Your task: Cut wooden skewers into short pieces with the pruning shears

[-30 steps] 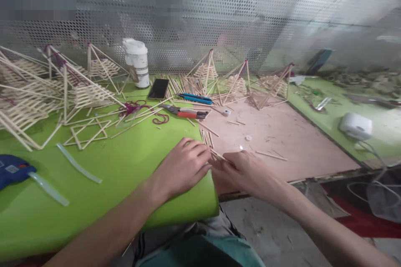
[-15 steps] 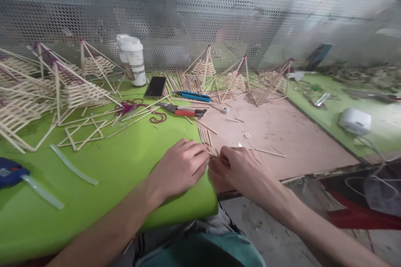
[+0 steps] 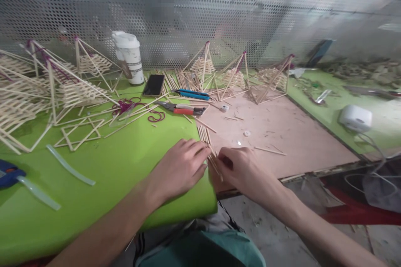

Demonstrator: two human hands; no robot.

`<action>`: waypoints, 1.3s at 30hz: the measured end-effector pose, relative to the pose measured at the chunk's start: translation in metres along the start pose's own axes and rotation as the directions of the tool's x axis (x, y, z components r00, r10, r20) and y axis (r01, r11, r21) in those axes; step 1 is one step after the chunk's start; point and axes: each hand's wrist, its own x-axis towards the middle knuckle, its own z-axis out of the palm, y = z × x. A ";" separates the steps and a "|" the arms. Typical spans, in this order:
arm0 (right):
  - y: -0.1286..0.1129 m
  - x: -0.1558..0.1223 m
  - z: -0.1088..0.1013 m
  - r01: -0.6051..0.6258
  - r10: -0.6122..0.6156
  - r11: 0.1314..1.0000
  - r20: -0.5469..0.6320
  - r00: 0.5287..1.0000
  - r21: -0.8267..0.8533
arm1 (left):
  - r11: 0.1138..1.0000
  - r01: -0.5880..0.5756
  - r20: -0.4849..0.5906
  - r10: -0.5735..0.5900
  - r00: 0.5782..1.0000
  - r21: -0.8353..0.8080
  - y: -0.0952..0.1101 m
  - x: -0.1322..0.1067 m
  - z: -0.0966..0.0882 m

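At the edge of the green mat [image 3: 131, 167], my left hand [image 3: 181, 167] lies palm down with its fingers together, the fingertips closed on thin wooden sticks [image 3: 215, 167]. Just right of it, my right hand [image 3: 242, 167] is curled, thumb and forefinger pinched at the same sticks; its fingertips are partly hidden. Beyond the hands, several short sticks [image 3: 204, 134] lie side by side across the mat's edge. Red-handled pliers [image 3: 183, 109] and a blue cutter [image 3: 192, 94] lie farther back.
Pyramid-shaped stick frames [image 3: 67, 91] crowd the back left, with more [image 3: 234, 77] along the mesh wall. A white cup [image 3: 130, 58] and a phone [image 3: 154, 85] stand between. A blue glue gun [image 3: 9, 174] is at far left, a white adapter [image 3: 356, 117] at right.
My right hand has shifted slightly, and more of the sticks between my hands shows, slanting toward me. The left hand stays nearly in place. The view has shifted a little.
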 end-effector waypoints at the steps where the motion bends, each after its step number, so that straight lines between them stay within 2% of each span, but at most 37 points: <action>1: -0.001 0.001 -0.001 -0.008 0.008 1.000 -0.001 1.000 0.012 | 1.000 0.004 0.015 -0.004 1.000 -0.002 0.001 0.000 -0.001; 8: 0.009 0.014 -0.005 -0.133 0.130 0.984 0.027 0.991 0.122 | 0.998 -0.051 0.089 0.054 0.995 -0.034 0.002 0.002 -0.006; 11: 0.017 0.020 -0.003 -0.126 0.127 0.985 -0.001 0.992 0.117 | 0.998 -0.055 0.113 0.059 0.992 -0.038 0.000 0.001 -0.005; 15: 0.023 0.021 -0.002 -0.095 0.093 0.988 0.020 0.995 0.120 | 0.997 -0.060 0.103 0.065 0.993 -0.045 0.001 0.001 -0.004; 18: 0.024 0.020 -0.002 -0.096 0.092 0.987 0.038 0.995 0.130 | 0.986 -0.160 0.079 0.164 0.983 -0.054 0.003 0.001 -0.004; 22: 0.024 0.022 0.001 -0.098 0.093 0.984 0.041 0.995 0.149 | 0.950 -0.305 0.085 0.310 0.947 -0.071 0.005 0.003 -0.004; 28: 0.018 0.021 -0.001 -0.095 0.085 0.984 0.072 0.994 0.149 | 0.957 -0.283 0.060 0.287 0.956 -0.064 0.003 0.001 -0.004; 34: 0.017 0.018 -0.011 -0.106 0.076 0.983 0.197 0.978 0.151 | 0.955 -0.279 0.051 0.285 0.957 -0.098 0.003 0.000 -0.006; 39: 0.019 0.014 -0.010 -0.089 0.044 0.977 0.225 0.973 0.193 | 0.961 -0.262 0.067 0.268 0.961 -0.087 0.002 0.000 -0.005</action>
